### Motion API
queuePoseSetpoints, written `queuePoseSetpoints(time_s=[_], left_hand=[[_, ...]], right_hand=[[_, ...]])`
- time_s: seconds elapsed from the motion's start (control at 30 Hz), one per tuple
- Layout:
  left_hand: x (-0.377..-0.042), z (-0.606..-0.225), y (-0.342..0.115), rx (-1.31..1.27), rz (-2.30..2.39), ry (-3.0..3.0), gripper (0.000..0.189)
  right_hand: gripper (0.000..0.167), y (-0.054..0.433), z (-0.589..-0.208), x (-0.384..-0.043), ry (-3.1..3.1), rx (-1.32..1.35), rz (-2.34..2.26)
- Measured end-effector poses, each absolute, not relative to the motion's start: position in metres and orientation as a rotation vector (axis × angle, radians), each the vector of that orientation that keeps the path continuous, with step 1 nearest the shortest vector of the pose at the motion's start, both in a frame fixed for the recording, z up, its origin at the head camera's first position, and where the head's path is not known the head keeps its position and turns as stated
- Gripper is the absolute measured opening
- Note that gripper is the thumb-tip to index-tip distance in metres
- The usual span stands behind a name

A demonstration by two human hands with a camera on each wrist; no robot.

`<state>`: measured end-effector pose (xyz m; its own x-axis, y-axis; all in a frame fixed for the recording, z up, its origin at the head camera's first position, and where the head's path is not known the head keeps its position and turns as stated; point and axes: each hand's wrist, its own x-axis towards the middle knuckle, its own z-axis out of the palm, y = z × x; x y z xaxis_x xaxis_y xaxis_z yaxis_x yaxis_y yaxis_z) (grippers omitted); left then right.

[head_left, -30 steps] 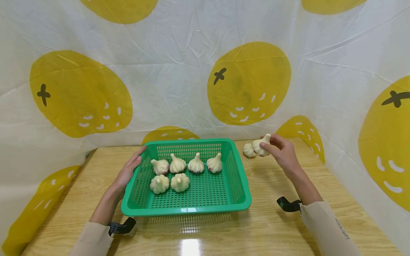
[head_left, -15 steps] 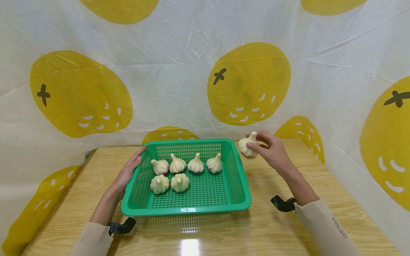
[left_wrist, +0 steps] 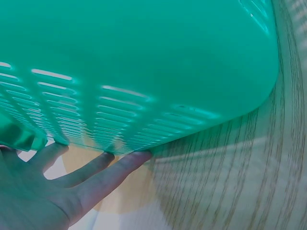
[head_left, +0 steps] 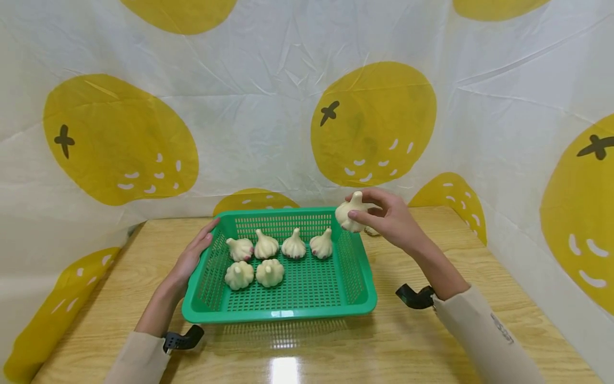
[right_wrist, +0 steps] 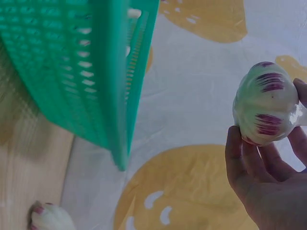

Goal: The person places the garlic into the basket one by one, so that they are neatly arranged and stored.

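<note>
My right hand [head_left: 390,220] pinches a garlic bulb [head_left: 350,215] between thumb and fingers, holding it over the right rim of a green plastic basket [head_left: 283,316]. Purple streaks mark the underside of the held garlic bulb [right_wrist: 268,103] in the right wrist view. Against the basket's left side rests my left hand [head_left: 192,258]; in the left wrist view its fingers [left_wrist: 108,182] are straight and touch the slotted wall. Inside the basket, a back row of several garlic bulbs [head_left: 293,245] stands behind two more in front, one of them a pale bulb [head_left: 270,273].
Another garlic bulb [head_left: 371,231] lies on the wooden table [head_left: 408,330] right of the basket, mostly hidden behind my right hand. A white cloth [head_left: 268,133] printed with yellow fruit hangs behind and along both sides of the table.
My right hand has carried the garlic bulb leftward from beside the other loose bulb to the basket's right rim. The left hand and the basket have stayed still.
</note>
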<state>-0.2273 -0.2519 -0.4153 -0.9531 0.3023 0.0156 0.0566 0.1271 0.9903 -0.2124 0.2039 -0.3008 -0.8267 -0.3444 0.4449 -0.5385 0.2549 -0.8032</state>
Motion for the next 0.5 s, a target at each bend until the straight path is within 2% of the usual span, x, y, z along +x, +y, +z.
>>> queuePoseSetpoints(time_s=[0.5], left_hand=[[-0.226, -0.415, -0.252, 0.351, 1.939, 2.209, 0.059]], right_hand=[[0.024, 0.169, -0.275, -0.217, -2.535, 1.074, 1.41]])
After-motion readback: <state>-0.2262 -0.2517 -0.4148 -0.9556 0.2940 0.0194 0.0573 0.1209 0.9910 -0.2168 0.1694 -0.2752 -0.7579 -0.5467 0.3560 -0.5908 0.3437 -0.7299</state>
